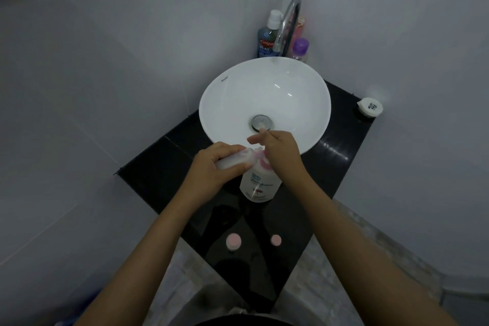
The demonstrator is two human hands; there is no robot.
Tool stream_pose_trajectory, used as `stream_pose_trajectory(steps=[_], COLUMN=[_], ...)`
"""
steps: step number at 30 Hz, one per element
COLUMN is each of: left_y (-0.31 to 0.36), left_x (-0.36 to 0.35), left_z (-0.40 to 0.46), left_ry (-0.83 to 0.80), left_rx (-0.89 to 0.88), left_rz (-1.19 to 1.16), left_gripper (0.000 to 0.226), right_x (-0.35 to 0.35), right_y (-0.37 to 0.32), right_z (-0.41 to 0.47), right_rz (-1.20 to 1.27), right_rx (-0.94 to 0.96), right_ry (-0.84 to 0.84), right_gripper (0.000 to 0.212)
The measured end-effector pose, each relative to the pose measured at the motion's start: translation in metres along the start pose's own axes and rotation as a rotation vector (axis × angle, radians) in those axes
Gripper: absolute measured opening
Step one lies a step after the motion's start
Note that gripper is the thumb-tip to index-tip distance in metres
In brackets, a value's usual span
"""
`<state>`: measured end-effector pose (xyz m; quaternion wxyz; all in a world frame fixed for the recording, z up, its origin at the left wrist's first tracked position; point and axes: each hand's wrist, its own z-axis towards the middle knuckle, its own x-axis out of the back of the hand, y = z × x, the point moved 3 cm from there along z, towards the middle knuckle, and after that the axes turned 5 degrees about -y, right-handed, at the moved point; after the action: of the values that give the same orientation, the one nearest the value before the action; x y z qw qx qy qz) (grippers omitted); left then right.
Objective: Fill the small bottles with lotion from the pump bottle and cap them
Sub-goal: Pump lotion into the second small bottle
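A white pump bottle (260,185) with a pink pump head stands on the black counter (164,164) just in front of the basin. My right hand (280,152) rests on top of its pump, covering most of the head. My left hand (215,164) holds a small translucent bottle (238,157) on its side, its mouth against the pump's spout. Two pink caps lie nearer me on the counter, one on the left (233,241), one on the right (276,239).
A white bowl basin (264,92) with a metal drain fills the counter's back. Behind it stand a chrome tap (287,21), a mouthwash bottle (268,37) and a purple-capped bottle (300,49). A white round container (370,106) sits at the right corner. Walls close in on both sides.
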<state>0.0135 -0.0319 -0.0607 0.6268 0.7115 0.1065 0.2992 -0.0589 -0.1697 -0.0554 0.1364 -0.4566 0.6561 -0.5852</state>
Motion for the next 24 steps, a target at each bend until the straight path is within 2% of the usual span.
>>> stream_pose_trajectory(steps=[10, 14, 18, 24], left_y=[0.0, -0.004, 0.0, 0.007], left_x=[0.0, -0.003, -0.002, 0.003], left_z=[0.002, 0.0, -0.001, 0.001], left_ry=[0.012, 0.022, 0.027, 0.026], left_rx=[-0.009, 0.002, -0.018, -0.045], left_rz=[0.02, 0.012, 0.017, 0.056], left_gripper=[0.033, 0.03, 0.031, 0.032], right_x=[0.0, -0.006, 0.001, 0.002], right_y=[0.01, 0.015, 0.005, 0.001], right_z=[0.006, 0.004, -0.001, -0.001], right_rz=[0.003, -0.048, -0.043, 0.013], right_rx=[0.117, 0.127, 0.08, 0.137], right_ry=[0.102, 0.098, 0.026, 0.082], right_gripper=[0.039, 0.037, 0.036, 0.035])
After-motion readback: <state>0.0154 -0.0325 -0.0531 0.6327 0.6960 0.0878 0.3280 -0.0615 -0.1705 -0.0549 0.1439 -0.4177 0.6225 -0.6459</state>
